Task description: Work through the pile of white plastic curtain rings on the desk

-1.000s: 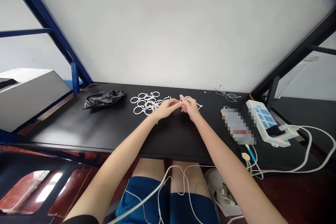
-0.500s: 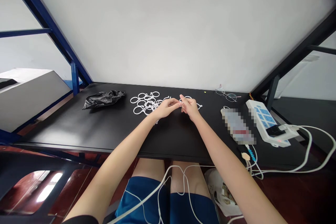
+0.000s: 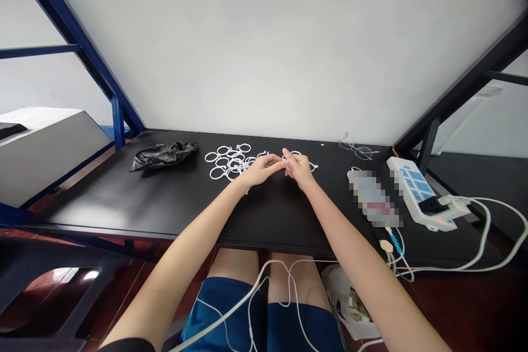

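Over the middle of the black table, my left hand [image 3: 264, 169] and my right hand [image 3: 298, 169] meet at the fingertips. Both are closed in a pinch on a small white piece, which looks like part of a white curtain ring; fingers cover most of it. Just left of my left hand lies a loose pile of several white plastic curtain rings [image 3: 226, 175], overlapping, with small eyelets on their rims. Behind my right hand, more white rings [image 3: 314, 167] show in part on the tabletop.
A crumpled black plastic bag [image 3: 165, 155] lies on the table [image 3: 165, 203] at left. To the right are eyeglasses [image 3: 363, 153], a blurred phone [image 3: 375, 198] with a cable, and a white power strip [image 3: 416, 190]. White cables [image 3: 264, 269] hang across my lap.
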`<state>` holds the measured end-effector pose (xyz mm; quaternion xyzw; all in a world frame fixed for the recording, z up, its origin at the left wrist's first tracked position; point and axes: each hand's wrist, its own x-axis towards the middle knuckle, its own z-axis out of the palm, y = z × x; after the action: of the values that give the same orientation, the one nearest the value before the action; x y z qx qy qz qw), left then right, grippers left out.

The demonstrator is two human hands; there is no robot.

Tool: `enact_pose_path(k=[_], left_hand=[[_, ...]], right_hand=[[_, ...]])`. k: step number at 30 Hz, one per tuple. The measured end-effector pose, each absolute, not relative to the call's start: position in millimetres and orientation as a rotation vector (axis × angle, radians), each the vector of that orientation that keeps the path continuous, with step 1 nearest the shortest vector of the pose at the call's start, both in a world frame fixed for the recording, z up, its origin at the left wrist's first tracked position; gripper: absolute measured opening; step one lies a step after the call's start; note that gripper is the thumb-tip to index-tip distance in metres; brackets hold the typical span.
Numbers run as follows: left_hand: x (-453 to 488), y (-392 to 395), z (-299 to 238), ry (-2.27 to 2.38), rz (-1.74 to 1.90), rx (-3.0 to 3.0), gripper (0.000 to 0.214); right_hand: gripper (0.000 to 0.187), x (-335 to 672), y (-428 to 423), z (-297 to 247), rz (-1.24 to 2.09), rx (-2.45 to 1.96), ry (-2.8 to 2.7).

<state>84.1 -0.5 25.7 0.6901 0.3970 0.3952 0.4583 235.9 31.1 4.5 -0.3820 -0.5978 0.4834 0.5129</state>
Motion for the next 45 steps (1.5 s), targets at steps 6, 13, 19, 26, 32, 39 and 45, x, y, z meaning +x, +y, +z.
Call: enact_pose_path(k=[6, 13, 19, 26, 32, 39, 45], left_hand=[[84, -1, 26, 0.97, 0.975, 1.696, 0.038], [83, 0, 24, 0.952, 0.974, 1.701, 0.038], [83, 1, 23, 0.945, 0.979, 1.709, 0.036], [84, 3, 19, 0.953, 1.009, 1.691, 0.04], [86, -1, 23, 1.099, 1.009, 1.664, 0.042], [84, 5, 17, 1.188, 1.054, 1.611, 0.045], [84, 6, 16, 1.147, 1.091, 1.604, 0.046]], right_hand=[[0.063, 236, 31, 5, 1.146, -0.904, -1.445], [0.063, 236, 32, 2, 1.151, -0.896, -1.444], [0.062, 236, 32, 2, 1.15, -0.896, -1.45], [0.062, 236, 33, 1, 1.15, -0.892, -1.445], [0.062, 236, 34, 0, 1.143, -0.927, -1.437], [0.06, 236, 34, 1, 1.115, -0.949, -1.466], [0.056, 238, 34, 1, 1.131, -0.946, -1.427]])
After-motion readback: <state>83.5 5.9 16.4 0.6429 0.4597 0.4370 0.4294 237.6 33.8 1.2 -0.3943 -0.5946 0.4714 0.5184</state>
